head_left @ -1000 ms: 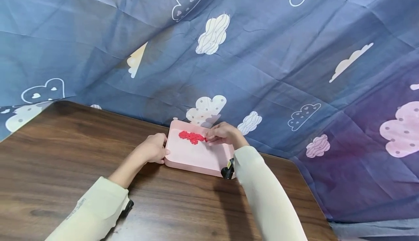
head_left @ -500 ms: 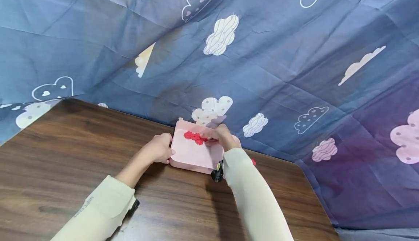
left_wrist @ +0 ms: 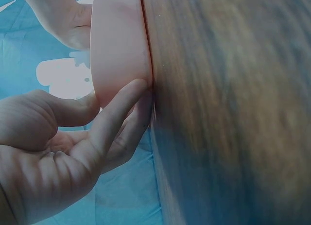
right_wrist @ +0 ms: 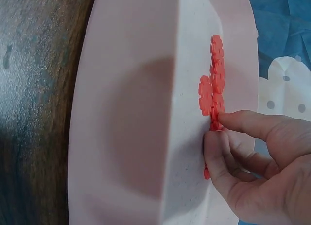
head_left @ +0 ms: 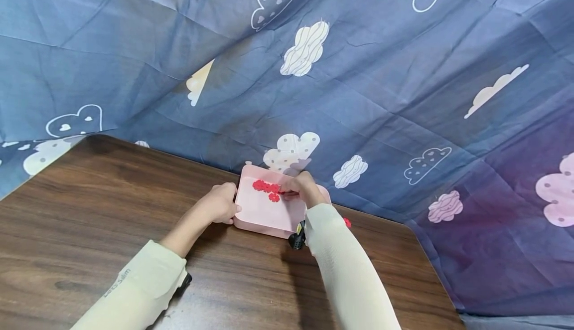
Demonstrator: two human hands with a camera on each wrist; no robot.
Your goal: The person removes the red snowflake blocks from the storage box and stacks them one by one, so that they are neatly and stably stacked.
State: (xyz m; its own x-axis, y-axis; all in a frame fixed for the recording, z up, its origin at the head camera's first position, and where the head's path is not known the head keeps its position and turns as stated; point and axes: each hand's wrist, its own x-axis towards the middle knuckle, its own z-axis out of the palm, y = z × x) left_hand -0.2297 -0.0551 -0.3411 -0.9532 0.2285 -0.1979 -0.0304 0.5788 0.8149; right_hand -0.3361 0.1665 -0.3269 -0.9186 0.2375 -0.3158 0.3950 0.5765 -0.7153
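A shallow pink tray (head_left: pixel 269 229) holds several red flower-shaped plastic discs (head_left: pixel 259 185), bunched near its back wall. My left hand (head_left: pixel 218 203) grips the tray's left side; in the left wrist view its thumb (left_wrist: pixel 77 111) is at the rim and its fingers lie against the outer wall. Reaching into the tray, my right hand (head_left: pixel 301 187) pinches a red disc (right_wrist: pixel 215 124) between thumb and index finger at the near end of the bunch. One disc (right_wrist: pixel 205 95) lies beside the row. Another red bit (right_wrist: pixel 207 173) shows below the fingers, partly hidden.
The tray stands on a brown wooden table (head_left: pixel 233 280), close to a blue cloud-print cloth (head_left: pixel 215 110) hanging behind. A red piece (head_left: pixel 347 222) peeks out on the table right of my right sleeve.
My right hand has shifted slightly left within the tray, onto the bunch of discs. A red piece now shows beyond the right sleeve. The left hand keeps its grip; the head view shifted slightly.
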